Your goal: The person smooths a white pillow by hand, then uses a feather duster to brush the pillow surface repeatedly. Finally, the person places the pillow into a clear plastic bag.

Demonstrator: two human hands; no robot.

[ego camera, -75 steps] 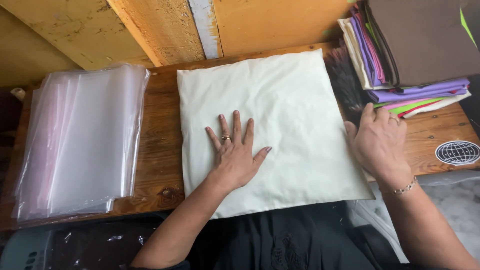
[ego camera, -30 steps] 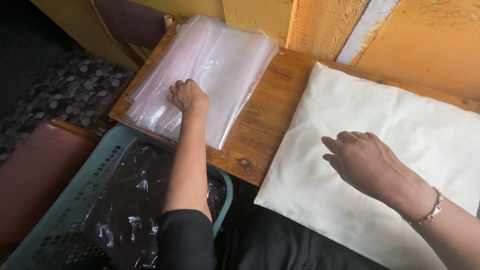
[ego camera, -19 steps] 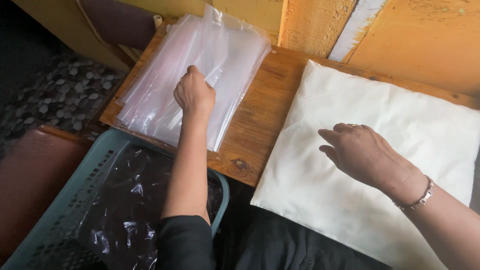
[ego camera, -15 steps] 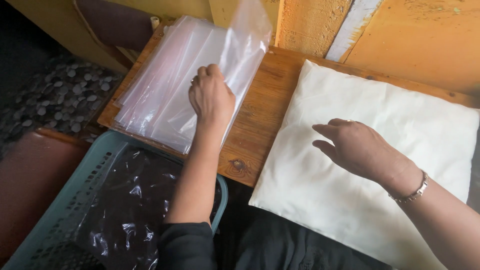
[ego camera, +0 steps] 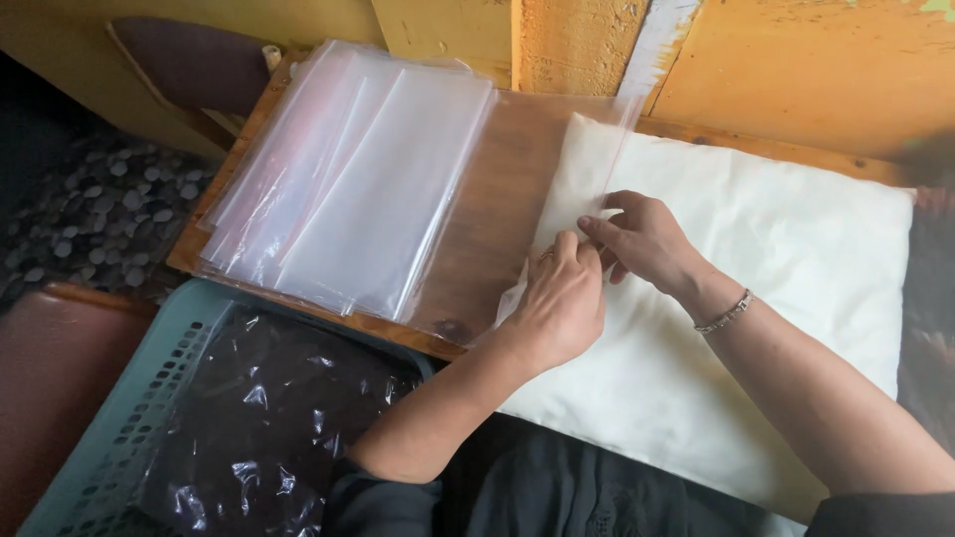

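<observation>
A cream square cushion (ego camera: 786, 259) lies on the wooden table (ego camera: 477, 239). One clear plastic bag (ego camera: 507, 189) is spread over the bare wood and the cushion's left edge. My left hand (ego camera: 557, 298) pinches the bag's near edge at the cushion's left side. My right hand (ego camera: 642, 239) meets it there, fingertips closed on the same edge of the bag. A stack of clear plastic bags (ego camera: 348, 179) rests on the table's left part.
A teal plastic basket (ego camera: 149, 398) lined with dark crinkled plastic stands below the table's front left. Yellow wooden boards (ego camera: 796, 70) rise behind the table. A pebbled floor (ego camera: 80, 209) shows at far left.
My left hand lifted one bag off the stack and carried it right to the cushion. My right hand moved off the cushion's top to grip the bag's edge.
</observation>
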